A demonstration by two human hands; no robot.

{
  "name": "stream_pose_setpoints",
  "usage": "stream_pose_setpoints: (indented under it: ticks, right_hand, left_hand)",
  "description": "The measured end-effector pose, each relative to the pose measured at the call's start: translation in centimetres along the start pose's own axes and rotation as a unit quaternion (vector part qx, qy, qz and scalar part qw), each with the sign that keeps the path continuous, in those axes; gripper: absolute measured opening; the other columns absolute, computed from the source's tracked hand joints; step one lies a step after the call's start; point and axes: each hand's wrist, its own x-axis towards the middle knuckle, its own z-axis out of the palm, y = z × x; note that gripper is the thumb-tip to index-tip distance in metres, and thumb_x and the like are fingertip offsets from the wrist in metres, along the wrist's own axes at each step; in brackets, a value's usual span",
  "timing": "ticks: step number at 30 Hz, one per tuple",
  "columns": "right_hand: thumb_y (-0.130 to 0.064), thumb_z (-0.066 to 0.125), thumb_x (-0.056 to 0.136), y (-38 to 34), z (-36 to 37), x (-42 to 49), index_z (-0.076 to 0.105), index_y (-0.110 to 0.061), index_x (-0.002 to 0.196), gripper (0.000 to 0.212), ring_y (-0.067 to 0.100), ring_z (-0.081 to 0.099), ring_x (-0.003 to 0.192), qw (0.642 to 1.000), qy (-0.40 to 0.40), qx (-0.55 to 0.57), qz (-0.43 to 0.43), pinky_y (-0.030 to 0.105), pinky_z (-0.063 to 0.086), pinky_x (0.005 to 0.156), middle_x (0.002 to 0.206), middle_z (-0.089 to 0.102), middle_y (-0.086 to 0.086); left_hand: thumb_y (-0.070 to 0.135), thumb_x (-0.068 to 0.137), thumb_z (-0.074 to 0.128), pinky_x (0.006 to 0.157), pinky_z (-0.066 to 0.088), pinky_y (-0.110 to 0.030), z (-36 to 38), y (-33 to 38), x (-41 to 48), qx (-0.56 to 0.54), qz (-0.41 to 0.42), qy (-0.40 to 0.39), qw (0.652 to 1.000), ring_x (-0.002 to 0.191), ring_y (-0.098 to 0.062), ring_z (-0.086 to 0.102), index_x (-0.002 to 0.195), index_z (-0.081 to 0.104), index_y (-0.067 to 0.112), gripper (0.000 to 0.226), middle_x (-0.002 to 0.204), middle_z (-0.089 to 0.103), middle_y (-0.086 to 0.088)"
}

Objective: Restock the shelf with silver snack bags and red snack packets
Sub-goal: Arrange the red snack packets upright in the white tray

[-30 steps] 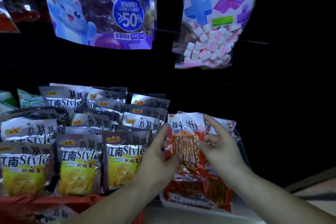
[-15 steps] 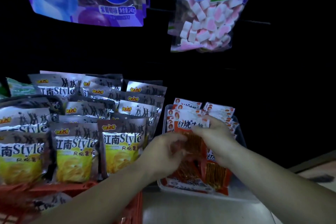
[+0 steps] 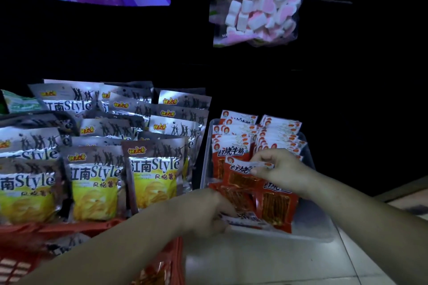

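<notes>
Now left hand (image 3: 208, 211) and right hand (image 3: 278, 166) grip red snack packets (image 3: 243, 179).

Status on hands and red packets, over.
Right hand pinches red packet top. Left hand curled at front packets, grip unclear. Nothing blocks tray.

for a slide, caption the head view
Right hand pinches a red snack packet in the tray, left hand grips another, beside silver snack bags.
</notes>
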Motion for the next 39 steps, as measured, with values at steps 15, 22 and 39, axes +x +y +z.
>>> stream_pose_setpoints:
  ticks: [15,22,39]
  right_hand:
    - [-0.021,0.068,0.092,1.1,1.7,0.1,0.077,-0.031,0.084,0.016,0.012,0.067,0.091,0.994,-0.088,-0.018,0.055,0.034,0.054,0.085,0.088,0.074,-0.008]
    - [-0.028,0.061,0.1,1.7,1.8,0.4,0.075,-0.013,0.09,0.022,0.026,0.069,0.087,0.996,-0.057,0.029,0.066,0.042,0.054,0.086,0.089,0.072,0.012]
    - [-0.073,0.039,0.097,2.5,4.6,0.4,0.071,-0.03,0.127,0.062,0.04,0.052,0.133,0.939,-0.215,0.111,0.245,0.056,0.048,0.104,0.143,0.059,0.013]
  left_hand:
    - [0.015,0.096,0.055,0.077,0.05,-0.032,0.5,1.1,2.0,0.066,0.004,0.06,0.996,0.097,-0.027,0.065,0.103,0.07,0.018,0.017,0.103,0.072,-0.007]
    - [0.01,0.097,0.054,0.072,0.053,-0.029,0.5,-0.4,0.8,-0.017,0.04,0.249,0.967,0.086,-0.016,0.066,0.109,0.07,0.022,0.023,0.1,0.073,0.002]
    - [0.027,0.084,0.055,0.073,0.054,-0.039,-1.6,-0.8,-1.5,0.09,0.087,0.098,0.987,0.089,-0.025,0.066,0.098,0.061,0.027,0.016,0.093,0.069,0.0]
